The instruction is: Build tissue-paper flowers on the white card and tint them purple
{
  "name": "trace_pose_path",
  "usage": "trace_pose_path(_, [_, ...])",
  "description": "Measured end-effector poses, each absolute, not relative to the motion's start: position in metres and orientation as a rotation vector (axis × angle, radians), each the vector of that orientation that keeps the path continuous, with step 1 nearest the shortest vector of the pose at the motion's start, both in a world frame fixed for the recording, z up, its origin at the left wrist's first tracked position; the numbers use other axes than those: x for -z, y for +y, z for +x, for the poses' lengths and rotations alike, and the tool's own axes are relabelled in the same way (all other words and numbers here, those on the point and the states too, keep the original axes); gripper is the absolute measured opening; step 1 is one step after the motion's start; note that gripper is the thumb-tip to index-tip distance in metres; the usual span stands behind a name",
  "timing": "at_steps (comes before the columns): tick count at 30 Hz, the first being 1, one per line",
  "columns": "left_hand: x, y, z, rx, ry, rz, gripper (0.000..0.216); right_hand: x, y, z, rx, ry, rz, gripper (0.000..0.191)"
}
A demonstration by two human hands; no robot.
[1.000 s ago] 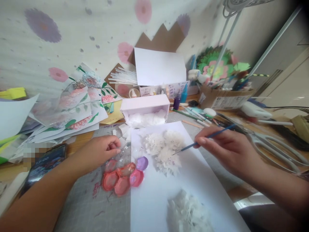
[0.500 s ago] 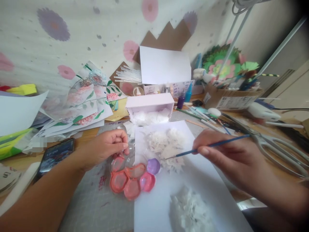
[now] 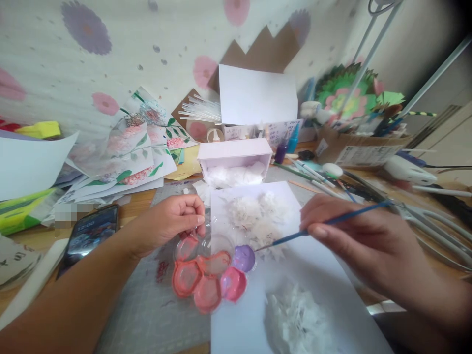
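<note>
Closed around the near-side handle of a blue paintbrush (image 3: 354,213), my right hand (image 3: 354,236) holds it slanted, bristles down and left. Its tip is at the edge of the purple well of a clear paint palette (image 3: 199,265). My left hand (image 3: 180,221) pinches the palette's upper rim, keeping it over the white paper (image 3: 236,324). Other wells carry pink and coral paint. Behind the brush tip, white ruffled paper flowers (image 3: 254,216) are grouped on the sheet. Another white flower (image 3: 300,319) sits nearer me.
A white open box (image 3: 234,152) with white fluffy pieces stands at the back. A phone (image 3: 90,233) lies at left by painted flower sheets (image 3: 136,162). At right are large scissors (image 3: 427,231), pens and a cardboard box (image 3: 365,150). A grey mat (image 3: 136,305) lies beneath.
The brush tip has shifted from beside the white flowers to the edge of the purple well. The view has moved slightly; my left hand keeps its grip on the palette.
</note>
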State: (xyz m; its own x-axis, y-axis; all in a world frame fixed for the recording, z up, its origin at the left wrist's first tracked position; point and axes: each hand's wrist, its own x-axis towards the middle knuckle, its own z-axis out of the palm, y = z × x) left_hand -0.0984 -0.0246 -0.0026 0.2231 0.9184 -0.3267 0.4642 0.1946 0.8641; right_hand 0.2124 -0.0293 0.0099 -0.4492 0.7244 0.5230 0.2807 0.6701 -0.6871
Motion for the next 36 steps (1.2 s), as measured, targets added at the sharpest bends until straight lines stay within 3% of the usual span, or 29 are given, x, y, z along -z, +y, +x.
trace_pose_path(6, [0.006,-0.024,-0.101,-0.531,1.415,1.453,0.021,-0.002,-0.013,0.236,-0.605,-1.836,-1.022,0.022])
trace_pose_path(12, [0.011,-0.023,-0.105,-0.534,1.420,1.445,0.020,0.000,-0.006,0.233,-0.477,-1.913,-1.083,0.022])
trace_pose_path(36, [0.022,-0.016,-0.116,-0.458,1.394,1.480,0.025,-0.004,-0.008,0.229,-0.471,-1.958,-1.108,0.022])
